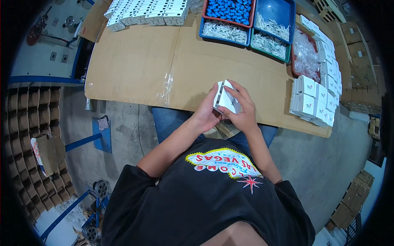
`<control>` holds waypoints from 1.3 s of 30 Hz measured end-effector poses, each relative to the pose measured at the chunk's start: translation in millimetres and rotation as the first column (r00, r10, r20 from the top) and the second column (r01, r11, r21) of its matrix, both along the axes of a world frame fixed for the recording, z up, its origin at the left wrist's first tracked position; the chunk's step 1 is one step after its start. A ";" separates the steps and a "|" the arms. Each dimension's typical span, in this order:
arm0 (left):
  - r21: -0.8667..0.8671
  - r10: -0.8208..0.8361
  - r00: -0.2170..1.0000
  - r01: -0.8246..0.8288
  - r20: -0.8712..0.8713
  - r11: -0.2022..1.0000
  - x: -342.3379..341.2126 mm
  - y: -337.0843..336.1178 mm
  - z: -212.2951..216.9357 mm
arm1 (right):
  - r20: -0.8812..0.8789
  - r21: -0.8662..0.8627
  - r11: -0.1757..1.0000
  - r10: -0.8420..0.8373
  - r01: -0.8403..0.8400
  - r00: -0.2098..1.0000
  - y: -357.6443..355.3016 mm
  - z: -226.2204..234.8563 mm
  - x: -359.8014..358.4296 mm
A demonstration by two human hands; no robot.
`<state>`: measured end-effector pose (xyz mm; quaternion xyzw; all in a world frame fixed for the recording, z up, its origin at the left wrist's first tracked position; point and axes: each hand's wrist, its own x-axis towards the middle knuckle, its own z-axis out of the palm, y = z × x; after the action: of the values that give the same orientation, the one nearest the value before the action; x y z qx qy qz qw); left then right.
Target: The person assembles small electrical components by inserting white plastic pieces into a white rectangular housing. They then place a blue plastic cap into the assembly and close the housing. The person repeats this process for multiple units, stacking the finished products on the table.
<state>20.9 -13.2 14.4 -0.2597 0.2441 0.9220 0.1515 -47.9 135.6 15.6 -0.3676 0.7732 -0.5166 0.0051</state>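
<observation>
Both my hands hold a small white box (227, 101) just over the near edge of the cardboard-covered table. A dark gap runs along the box between a narrow left part and a wider right part; whether that is a flap or a second box I cannot tell. My left hand (206, 111) grips its left side, fingers partly hidden beneath. My right hand (245, 107) wraps over the right side, fingertips along the far end and thumb on the near end.
Cardboard (135, 61) covers the table. White boxes (150, 14) stand in rows at the far left; more are stacked on the right (312, 100). At the back, a red tray (204, 10) holds blue pieces, beside trays of white pieces (269, 47). Clear plastic bags (305, 53) fill another tray.
</observation>
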 end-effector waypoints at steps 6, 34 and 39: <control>-0.023 0.051 0.999 -0.052 -0.011 0.998 -1.7 4.3 9.7 | -0.003 -0.020 1.000 0.024 -0.024 1.000 -3.5 0.3 2.9; -0.086 0.036 0.998 -0.031 0.057 0.996 7.2 11.9 8.4 | 0.016 0.048 0.983 0.177 -0.177 0.984 7.0 -3.5 2.3; -0.043 0.034 0.999 -0.032 0.031 0.999 2.7 10.5 2.1 | 0.007 0.082 0.984 0.160 -0.160 0.987 8.3 1.0 -2.4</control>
<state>23.5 -2.7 16.5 -0.2814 0.2570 0.9147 0.1345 -50.4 143.8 16.6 -0.4277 0.7618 -0.4826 0.0618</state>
